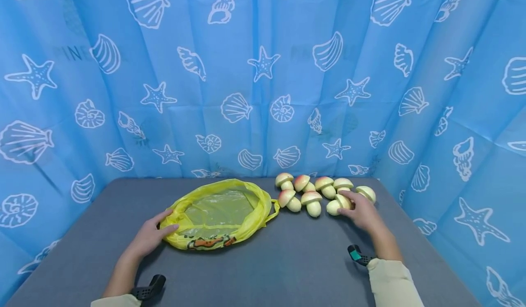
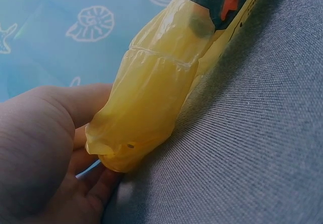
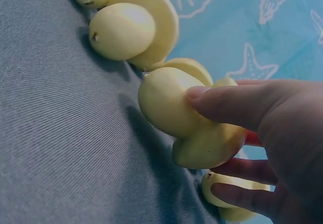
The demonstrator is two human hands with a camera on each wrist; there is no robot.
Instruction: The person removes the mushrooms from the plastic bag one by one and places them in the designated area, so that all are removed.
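A yellow plastic bag [image 1: 256, 213] lies on the table with its wide mouth facing up and a handle loop at its right. My left hand [image 1: 149, 235] holds the bag's left edge, thumb on the near side; in the left wrist view the fingers curl behind the yellow film [image 2: 146, 98]. At the right, my right hand [image 1: 365, 212] pinches a pale toy mushroom [image 1: 334, 207] between thumb and fingers. The right wrist view shows the thumb on the rounded stem of this mushroom [image 3: 166, 100], its cap below.
Several more toy mushrooms with reddish or cream caps, such as one mushroom [image 1: 312, 204], stand in two loose rows between bag and right hand. The grey table [image 1: 263, 279] ends at a blue shell-patterned curtain [image 1: 263, 129] behind and at the sides.
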